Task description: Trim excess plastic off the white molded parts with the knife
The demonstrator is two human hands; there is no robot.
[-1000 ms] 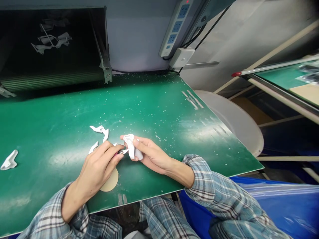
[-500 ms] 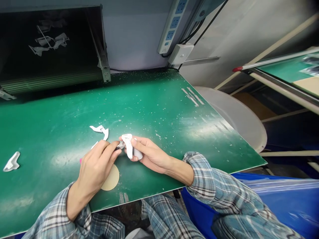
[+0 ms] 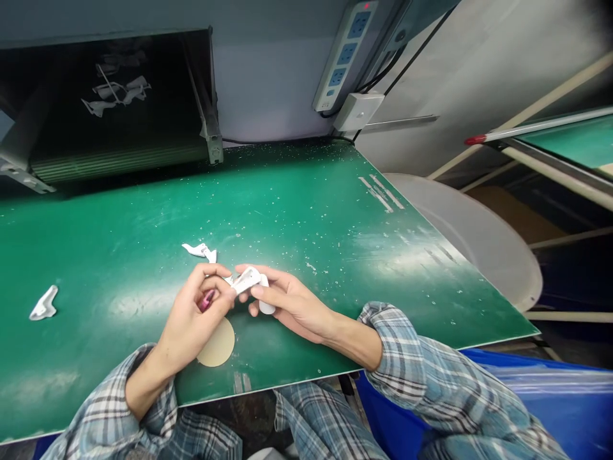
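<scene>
Way over by the left edge of the counter there's one white scrap lying on its own. Behind the back left corner is a dark recess with a few more white bits in it.

Toward the middle, a small curved offcut lies flat just beyond the left hand. It's close to the hand, but not touching as far as I can see. That hand is curled shut around a pink tool, with only a bit of the handle peeking out between the fingers. Its fingertips come right up against the part. Can't make out the tool's tip, since it's hidden where the hands meet. By the left wrist, close to the front edge, a tan disc sits flat on the counter.

The part is white and tilted, held low over the counter a bit left of the middle and nearer the front edge. The right hand has it pinched between thumb and fingers.

On the wall past the back right corner hang a power strip and a white box. Off the right edge sits a pale round tub, and there's a blue bag below the front right corner.
</scene>
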